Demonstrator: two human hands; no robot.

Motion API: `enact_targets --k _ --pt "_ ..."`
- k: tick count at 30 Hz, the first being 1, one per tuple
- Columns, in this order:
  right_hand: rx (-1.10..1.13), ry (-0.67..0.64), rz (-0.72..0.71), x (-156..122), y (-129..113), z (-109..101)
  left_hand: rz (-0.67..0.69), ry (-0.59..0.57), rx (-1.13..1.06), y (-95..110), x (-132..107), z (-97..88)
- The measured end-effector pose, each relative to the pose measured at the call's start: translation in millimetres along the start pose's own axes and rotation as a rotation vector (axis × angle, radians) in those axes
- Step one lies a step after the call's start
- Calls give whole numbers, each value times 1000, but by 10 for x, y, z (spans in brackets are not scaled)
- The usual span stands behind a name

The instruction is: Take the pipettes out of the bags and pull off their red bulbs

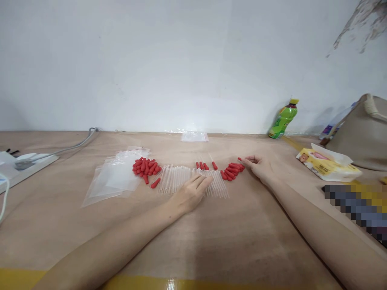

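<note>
My left hand (191, 193) rests over a row of thin clear tubes (173, 179), its fingers bent and close together. The fingertips touch the tubes, and the hand hides whatever is under them. My right hand (259, 167) pinches a small red rubber bulb (240, 159) between thumb and fingers. Just left of it lies a small group of red bulbs (231, 172). A larger heap of red bulbs (145, 166) is at the left end of the row, with a single bulb (155, 183) below it. Behind the row, several droppers (202, 165) have red bulbs on thin clear stems.
Clear plastic bags (116, 173) lie left of the heap; another bag (194, 137) is by the wall. A power strip (33, 163) with cables sits far left. On the right are a green bottle (282, 121), a tissue pack (326, 164) and a beige bag (359, 133).
</note>
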State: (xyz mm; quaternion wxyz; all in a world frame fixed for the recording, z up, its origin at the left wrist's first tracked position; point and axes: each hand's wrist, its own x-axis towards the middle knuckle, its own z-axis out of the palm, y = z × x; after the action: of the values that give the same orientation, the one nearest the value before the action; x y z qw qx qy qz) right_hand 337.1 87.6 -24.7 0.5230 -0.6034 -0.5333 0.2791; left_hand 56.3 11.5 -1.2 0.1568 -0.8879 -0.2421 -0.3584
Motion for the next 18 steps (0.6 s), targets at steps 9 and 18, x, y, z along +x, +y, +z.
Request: enact_targets --k 9,18 --pt "-114 -65 -29 9 22 -21 -84 -146 -102 43 -40 -43" --pt "-255 15 -71 9 1 -34 -110 -243 -166 -42 -44 -118"
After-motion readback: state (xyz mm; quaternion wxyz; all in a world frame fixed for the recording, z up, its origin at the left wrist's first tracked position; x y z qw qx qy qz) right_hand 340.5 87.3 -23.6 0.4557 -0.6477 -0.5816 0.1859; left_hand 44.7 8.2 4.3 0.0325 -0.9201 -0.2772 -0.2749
